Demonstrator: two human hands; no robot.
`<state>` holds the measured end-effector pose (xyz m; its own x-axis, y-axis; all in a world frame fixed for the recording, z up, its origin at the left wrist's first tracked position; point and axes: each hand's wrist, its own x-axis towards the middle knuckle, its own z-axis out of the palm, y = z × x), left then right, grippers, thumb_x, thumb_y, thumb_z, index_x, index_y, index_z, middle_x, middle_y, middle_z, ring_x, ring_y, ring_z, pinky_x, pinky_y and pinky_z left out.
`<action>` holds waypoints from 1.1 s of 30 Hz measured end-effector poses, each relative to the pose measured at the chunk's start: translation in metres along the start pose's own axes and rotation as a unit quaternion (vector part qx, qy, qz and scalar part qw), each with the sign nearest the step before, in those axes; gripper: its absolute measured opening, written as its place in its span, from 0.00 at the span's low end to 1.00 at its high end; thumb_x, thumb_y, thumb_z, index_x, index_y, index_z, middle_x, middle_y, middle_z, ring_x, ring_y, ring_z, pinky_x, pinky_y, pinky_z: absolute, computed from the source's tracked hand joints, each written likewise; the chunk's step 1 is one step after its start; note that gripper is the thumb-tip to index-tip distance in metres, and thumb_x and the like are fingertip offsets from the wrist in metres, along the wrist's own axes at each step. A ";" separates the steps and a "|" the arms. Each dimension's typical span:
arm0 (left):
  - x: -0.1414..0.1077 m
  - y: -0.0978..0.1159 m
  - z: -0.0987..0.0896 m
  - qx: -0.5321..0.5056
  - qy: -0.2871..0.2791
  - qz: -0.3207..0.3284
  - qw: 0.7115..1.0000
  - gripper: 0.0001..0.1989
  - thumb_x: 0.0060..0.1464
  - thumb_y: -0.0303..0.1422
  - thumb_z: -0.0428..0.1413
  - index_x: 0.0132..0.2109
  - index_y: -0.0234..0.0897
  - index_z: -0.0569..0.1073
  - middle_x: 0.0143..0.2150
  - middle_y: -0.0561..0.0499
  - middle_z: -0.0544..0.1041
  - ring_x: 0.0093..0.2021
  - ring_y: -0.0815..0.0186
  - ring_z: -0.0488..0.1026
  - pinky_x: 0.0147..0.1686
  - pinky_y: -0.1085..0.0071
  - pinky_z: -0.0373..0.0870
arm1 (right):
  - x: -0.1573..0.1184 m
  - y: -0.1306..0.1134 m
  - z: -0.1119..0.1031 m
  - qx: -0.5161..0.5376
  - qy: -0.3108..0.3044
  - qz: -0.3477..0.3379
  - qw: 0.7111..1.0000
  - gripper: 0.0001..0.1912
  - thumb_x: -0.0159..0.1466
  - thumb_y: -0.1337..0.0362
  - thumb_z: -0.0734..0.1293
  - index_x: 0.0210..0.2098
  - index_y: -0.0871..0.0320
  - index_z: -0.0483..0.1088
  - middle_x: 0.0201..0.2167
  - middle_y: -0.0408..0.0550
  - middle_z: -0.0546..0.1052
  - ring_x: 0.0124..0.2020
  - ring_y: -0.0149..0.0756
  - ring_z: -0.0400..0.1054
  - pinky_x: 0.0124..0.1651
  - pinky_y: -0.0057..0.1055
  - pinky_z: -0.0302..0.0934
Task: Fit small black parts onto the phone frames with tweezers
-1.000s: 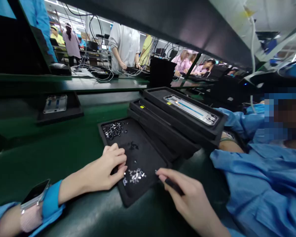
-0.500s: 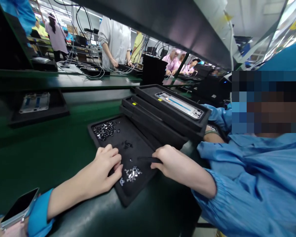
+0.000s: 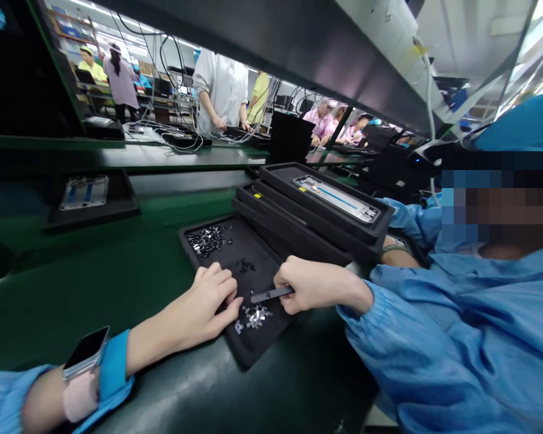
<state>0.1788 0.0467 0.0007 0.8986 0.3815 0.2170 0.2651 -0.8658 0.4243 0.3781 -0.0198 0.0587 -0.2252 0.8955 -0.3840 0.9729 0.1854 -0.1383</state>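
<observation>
My left hand [image 3: 215, 301] rests at the left edge of a shallow black tray [image 3: 262, 259], fingers curled and thumb close to the fingertips. Whatever may be between them is hidden. My right hand [image 3: 303, 283] is closed around a slim, flat dark grey tool [image 3: 269, 295], whose rounded end points left over the tray. Just below that end lies a pile of small silver metal pieces [image 3: 256, 316]. A larger heap of small dark and shiny parts [image 3: 207, 240] fills the tray's far left corner. Between them sits a little group of black pieces [image 3: 245, 266].
Behind the tray, stacked black trays [image 3: 294, 226] carry a silver phone-like frame [image 3: 337, 199]. Another black tray [image 3: 131, 205] with a metal plate [image 3: 85, 191] stands far left. A co-worker in blue [image 3: 489, 301] sits close at right. A grey shelf beam [image 3: 262, 42] crosses overhead.
The whole view has shifted, so things appear farther right. Relative to the tray, my right hand has moved left, bringing the tool's end closer to my left hand, and the tool has tilted.
</observation>
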 end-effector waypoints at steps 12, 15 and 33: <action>0.001 -0.008 -0.004 -0.117 0.163 -0.030 0.979 0.07 0.57 0.33 0.51 0.35 0.38 0.73 0.31 0.53 0.75 0.34 0.66 0.68 0.35 0.70 0.61 | 0.038 -0.016 0.011 0.416 0.178 -0.108 0.885 0.04 0.51 0.70 0.64 0.26 0.64 0.70 0.18 0.41 0.70 0.19 0.23 0.60 0.23 0.19 0.55; 0.001 -0.008 -0.005 -0.126 0.148 -0.024 0.981 0.09 0.57 0.32 0.50 0.35 0.38 0.74 0.32 0.52 0.76 0.35 0.66 0.68 0.36 0.70 0.63 | 0.038 -0.016 0.014 0.409 0.192 -0.111 0.885 0.04 0.51 0.72 0.64 0.25 0.64 0.71 0.18 0.41 0.71 0.20 0.24 0.62 0.24 0.19 0.56; 0.001 -0.008 -0.008 -0.111 0.155 -0.114 0.975 0.13 0.59 0.33 0.44 0.29 0.36 0.67 0.28 0.52 0.70 0.33 0.65 0.66 0.36 0.68 0.60 | 0.050 0.009 0.026 0.175 0.338 -0.081 0.921 0.08 0.61 0.68 0.63 0.34 0.64 0.74 0.33 0.51 0.76 0.36 0.34 0.70 0.42 0.28 0.59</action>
<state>0.1751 0.0563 0.0046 0.6667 0.6654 0.3358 0.3325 -0.6687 0.6650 0.3742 0.0166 0.0146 -0.1670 0.9367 0.3076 0.8265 0.3031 -0.4743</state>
